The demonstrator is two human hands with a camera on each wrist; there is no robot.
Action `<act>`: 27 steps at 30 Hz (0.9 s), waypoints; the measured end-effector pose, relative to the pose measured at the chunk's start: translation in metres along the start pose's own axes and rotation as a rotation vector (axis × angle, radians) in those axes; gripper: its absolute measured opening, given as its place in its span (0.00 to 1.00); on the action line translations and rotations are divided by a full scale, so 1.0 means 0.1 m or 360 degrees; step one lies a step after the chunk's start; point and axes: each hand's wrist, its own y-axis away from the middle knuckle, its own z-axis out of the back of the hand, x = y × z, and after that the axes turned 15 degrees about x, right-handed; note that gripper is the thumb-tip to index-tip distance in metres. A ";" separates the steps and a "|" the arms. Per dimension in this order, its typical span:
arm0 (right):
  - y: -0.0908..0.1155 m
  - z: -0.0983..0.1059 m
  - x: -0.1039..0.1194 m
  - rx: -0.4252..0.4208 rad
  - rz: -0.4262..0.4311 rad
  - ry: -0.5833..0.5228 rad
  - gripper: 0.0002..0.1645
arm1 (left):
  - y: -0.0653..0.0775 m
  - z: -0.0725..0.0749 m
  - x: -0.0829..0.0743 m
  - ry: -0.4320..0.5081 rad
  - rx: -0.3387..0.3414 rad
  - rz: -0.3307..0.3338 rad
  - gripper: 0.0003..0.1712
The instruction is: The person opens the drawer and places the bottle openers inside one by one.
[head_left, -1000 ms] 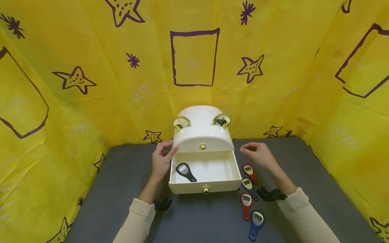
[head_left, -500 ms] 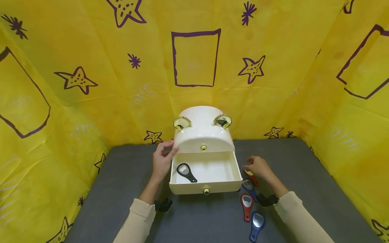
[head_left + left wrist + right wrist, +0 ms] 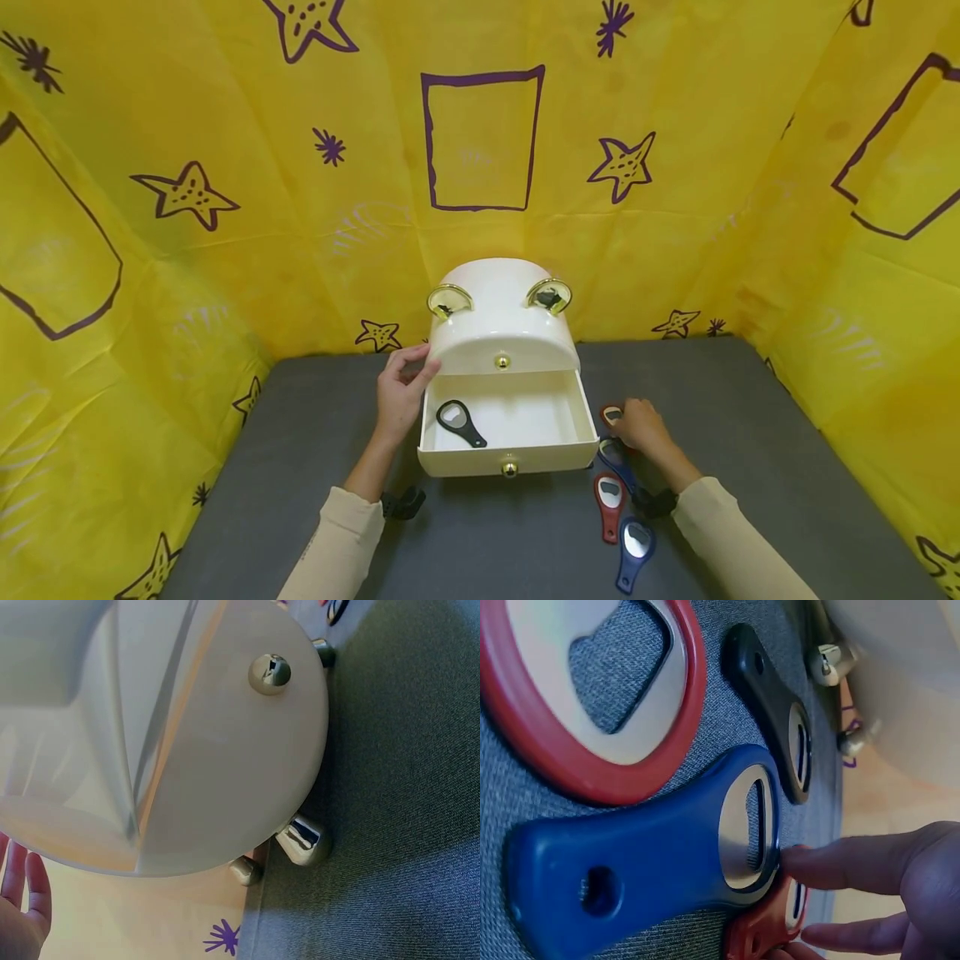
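Note:
A white chest (image 3: pixel 501 321) with two gold-rimmed ears stands on the table, its lower drawer (image 3: pixel 465 463) pulled out. In that drawer lies a black bottle opener (image 3: pixel 470 432). My left hand (image 3: pixel 400 398) rests against the chest's left side with fingers lightly bent. To the right of the drawer, my right hand (image 3: pixel 640 427) pinches the rear red bottle opener (image 3: pixel 612 413), covering its handle in the head view. In the right wrist view, fingers lie on both sides of this red opener (image 3: pixel 769 919), beside a blue bottle opener (image 3: pixel 660 847).
Nearer me lie another red bottle opener (image 3: pixel 609 500) and a second blue one (image 3: pixel 635 550). On the cloth close to the chest's foot is a black bottle opener (image 3: pixel 772 705). A yellow patterned backdrop (image 3: pixel 480 242) encloses the table's back and sides.
My right hand has come down and towards me, from above the rear red bottle opener onto it. The left hand stays at the chest's side.

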 end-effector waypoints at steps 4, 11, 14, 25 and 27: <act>-0.01 0.00 -0.01 -0.0032 -0.0013 0.0002 0.12 | -0.01 0.00 0.09 -0.0004 -0.0023 -0.0009 0.16; -0.01 -0.03 -0.04 -0.0048 -0.0024 0.0042 0.08 | 0.00 -0.01 0.00 0.0013 -0.0008 -0.0001 0.16; 0.00 -0.03 -0.05 -0.0056 -0.0013 0.0040 0.08 | 0.02 -0.02 -0.13 0.0014 0.0005 -0.0013 0.15; 0.03 -0.03 -0.08 -0.0070 -0.0052 -0.0074 0.17 | 0.01 -0.01 -0.08 0.0009 0.0006 0.0007 0.16; 0.05 -0.04 -0.08 -0.0072 -0.0054 -0.0084 0.19 | 0.00 0.00 0.00 0.0010 -0.0001 0.0013 0.16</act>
